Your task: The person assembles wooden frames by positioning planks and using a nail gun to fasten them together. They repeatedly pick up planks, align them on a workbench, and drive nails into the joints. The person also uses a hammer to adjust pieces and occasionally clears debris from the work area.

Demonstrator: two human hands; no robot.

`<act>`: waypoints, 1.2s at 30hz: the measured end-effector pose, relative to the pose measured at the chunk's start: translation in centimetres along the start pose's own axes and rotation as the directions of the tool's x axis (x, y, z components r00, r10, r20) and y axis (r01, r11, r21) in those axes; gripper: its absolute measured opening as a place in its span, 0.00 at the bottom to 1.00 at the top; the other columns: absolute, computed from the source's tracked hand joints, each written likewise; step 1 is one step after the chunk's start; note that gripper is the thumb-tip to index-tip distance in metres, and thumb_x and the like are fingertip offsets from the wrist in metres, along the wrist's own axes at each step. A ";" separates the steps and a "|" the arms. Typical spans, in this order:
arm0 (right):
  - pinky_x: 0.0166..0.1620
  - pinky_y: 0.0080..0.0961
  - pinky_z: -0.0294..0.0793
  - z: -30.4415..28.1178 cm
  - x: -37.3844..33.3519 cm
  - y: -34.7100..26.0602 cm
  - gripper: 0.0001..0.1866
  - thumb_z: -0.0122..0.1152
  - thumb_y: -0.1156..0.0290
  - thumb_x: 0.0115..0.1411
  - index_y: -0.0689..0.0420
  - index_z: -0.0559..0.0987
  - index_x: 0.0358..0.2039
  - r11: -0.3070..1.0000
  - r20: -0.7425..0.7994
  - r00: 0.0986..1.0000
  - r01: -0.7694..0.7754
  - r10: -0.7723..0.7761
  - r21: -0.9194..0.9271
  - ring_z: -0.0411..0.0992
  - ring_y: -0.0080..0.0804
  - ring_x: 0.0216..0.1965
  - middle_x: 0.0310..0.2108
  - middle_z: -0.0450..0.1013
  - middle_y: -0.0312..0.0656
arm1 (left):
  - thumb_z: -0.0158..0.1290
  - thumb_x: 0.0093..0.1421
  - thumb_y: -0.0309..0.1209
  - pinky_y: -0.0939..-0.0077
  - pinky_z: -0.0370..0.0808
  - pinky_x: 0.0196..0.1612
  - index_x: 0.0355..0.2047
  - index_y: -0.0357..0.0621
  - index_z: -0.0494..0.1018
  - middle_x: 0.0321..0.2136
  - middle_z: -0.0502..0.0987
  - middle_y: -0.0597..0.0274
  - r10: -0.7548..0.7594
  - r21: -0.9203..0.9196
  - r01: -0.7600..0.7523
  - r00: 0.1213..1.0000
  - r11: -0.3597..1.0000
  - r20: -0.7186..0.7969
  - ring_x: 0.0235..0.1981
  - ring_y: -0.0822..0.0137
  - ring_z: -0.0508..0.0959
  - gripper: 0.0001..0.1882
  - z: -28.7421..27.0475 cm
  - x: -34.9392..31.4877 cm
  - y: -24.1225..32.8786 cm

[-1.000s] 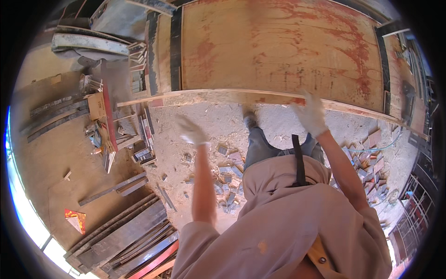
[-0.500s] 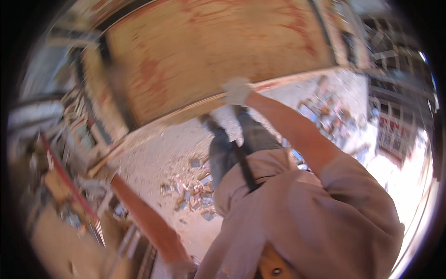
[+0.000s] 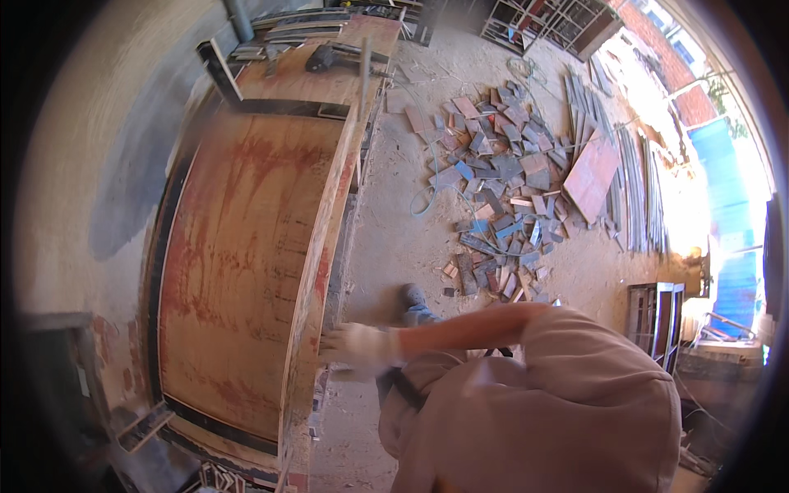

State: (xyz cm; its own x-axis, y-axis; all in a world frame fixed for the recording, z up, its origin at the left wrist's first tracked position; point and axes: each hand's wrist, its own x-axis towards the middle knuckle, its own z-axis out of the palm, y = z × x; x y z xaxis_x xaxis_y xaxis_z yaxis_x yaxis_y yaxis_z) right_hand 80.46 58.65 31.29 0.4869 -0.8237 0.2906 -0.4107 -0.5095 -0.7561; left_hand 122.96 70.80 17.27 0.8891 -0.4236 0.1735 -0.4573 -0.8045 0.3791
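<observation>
My right hand (image 3: 362, 343), in a pale work glove, reaches left to the near side of a wooden bench. Its fingertips meet or nearly meet a long wooden strip (image 3: 311, 283) that runs along the bench edge. Blur leaves the grip of these fingers unclear. Beyond the strip lies a large reddish-stained plywood panel (image 3: 234, 275) with dark bars along its sides. My left hand is out of view.
A black power tool (image 3: 322, 57) lies at the bench's far end. Wood offcuts (image 3: 509, 168) are heaped on the floor, with a thin hose (image 3: 429, 156) beside them. Long boards (image 3: 633, 193) lie farther right. A dark metal frame (image 3: 655, 316) stands at the right.
My view has swung round, so the panel now lies at the left instead of ahead. My left hand has gone out of view; my right stays by the bench edge.
</observation>
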 end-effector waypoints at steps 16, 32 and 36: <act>0.22 0.32 0.71 -23.9 -17.5 -4.4 0.08 0.58 0.77 0.61 0.65 0.82 0.38 0.930 -0.458 0.817 -0.360 0.351 0.071 0.72 0.38 0.16 0.19 0.74 0.42 | 0.51 0.71 0.48 0.60 0.75 0.56 0.54 0.36 0.75 0.53 0.78 0.44 0.666 -0.582 -0.425 0.686 0.693 0.293 0.53 0.49 0.79 0.26 4.8 -21.7 36.9; 0.23 0.32 0.70 -32.9 -13.3 0.6 0.08 0.58 0.73 0.60 0.64 0.79 0.29 0.474 -0.300 0.392 -0.832 0.870 0.289 0.72 0.35 0.17 0.19 0.73 0.40 | 0.41 0.70 0.63 0.45 0.79 0.42 0.49 0.34 0.74 0.41 0.81 0.32 0.821 -0.371 -0.850 0.117 0.374 0.559 0.41 0.38 0.83 0.39 23.0 -35.1 71.0; 0.22 0.33 0.70 -35.4 -8.5 4.0 0.07 0.61 0.72 0.58 0.63 0.79 0.26 0.412 -0.198 0.364 -0.849 0.910 0.332 0.72 0.36 0.16 0.19 0.74 0.41 | 0.41 0.71 0.60 0.44 0.78 0.30 0.29 0.38 0.76 0.22 0.81 0.39 0.785 -0.251 -0.881 0.190 0.402 0.589 0.26 0.39 0.83 0.35 25.6 -35.5 71.0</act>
State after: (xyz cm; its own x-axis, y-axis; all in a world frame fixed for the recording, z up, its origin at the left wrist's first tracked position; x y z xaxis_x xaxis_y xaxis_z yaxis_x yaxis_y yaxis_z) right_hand 47.35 54.82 46.58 -0.3494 -0.8127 -0.4663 -0.3266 0.5720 -0.7524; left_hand 58.42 18.00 14.75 -0.2021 -0.9578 -0.2045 -0.9615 0.1544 0.2272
